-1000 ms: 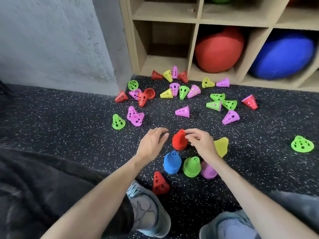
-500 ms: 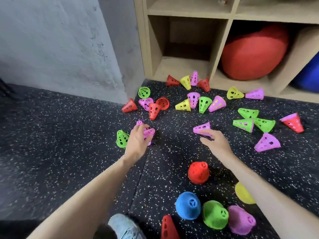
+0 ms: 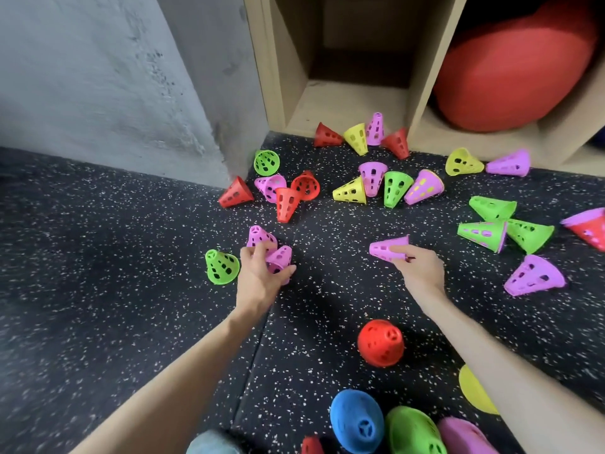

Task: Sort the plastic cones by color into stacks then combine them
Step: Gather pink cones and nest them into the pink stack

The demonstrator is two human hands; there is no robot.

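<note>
Many perforated plastic cones in red, yellow, green and purple lie scattered on the dark speckled floor. My left hand [image 3: 260,276] closes on a purple cone [image 3: 279,259], with a second purple cone [image 3: 260,236] touching its fingers. My right hand [image 3: 417,268] pinches another purple cone [image 3: 388,248] lying on its side. Upright stacks stand near me: red stack [image 3: 380,343], blue stack [image 3: 357,421], green stack [image 3: 414,432], purple stack [image 3: 465,437] and yellow stack [image 3: 474,393], partly hidden by my right arm.
A green cone [image 3: 222,267] stands just left of my left hand. A wooden shelf unit [image 3: 415,77] at the back holds a big red ball [image 3: 514,63]. A grey wall [image 3: 98,77] borders the floor at left. A red cone [image 3: 311,445] sits by my shoe [image 3: 212,444].
Both hands left the red stack and reached forward. The left hand closed on the purple cones at left; the right hand took hold of the lying purple cone. The view moved forward.
</note>
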